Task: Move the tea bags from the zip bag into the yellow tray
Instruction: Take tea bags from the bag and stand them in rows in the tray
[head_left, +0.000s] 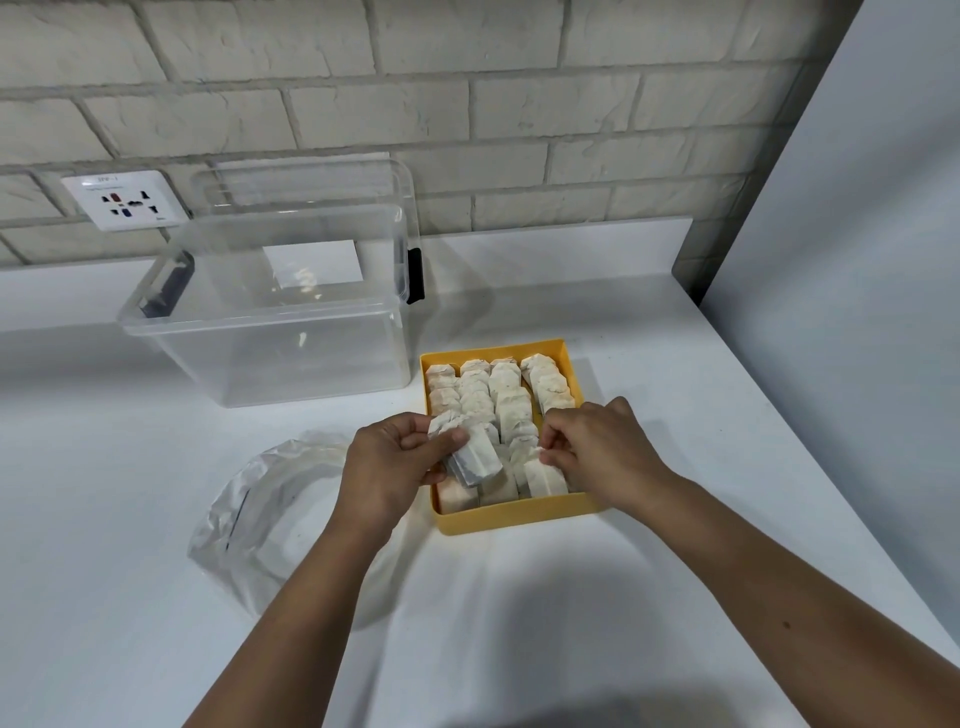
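Bright, even light; soft shadows fall toward the viewer; edges bend, perhaps slightly blurred.

Left hand (387, 467), right hand (602, 441): both bare; left forearm (291, 613) and right forearm (769, 566) bare down to frame edge; small dark mole (786, 625) on right forearm

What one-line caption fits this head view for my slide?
Left hand holds tea bags over the filled yellow tray while the right hand pinches a tea bag inside it.
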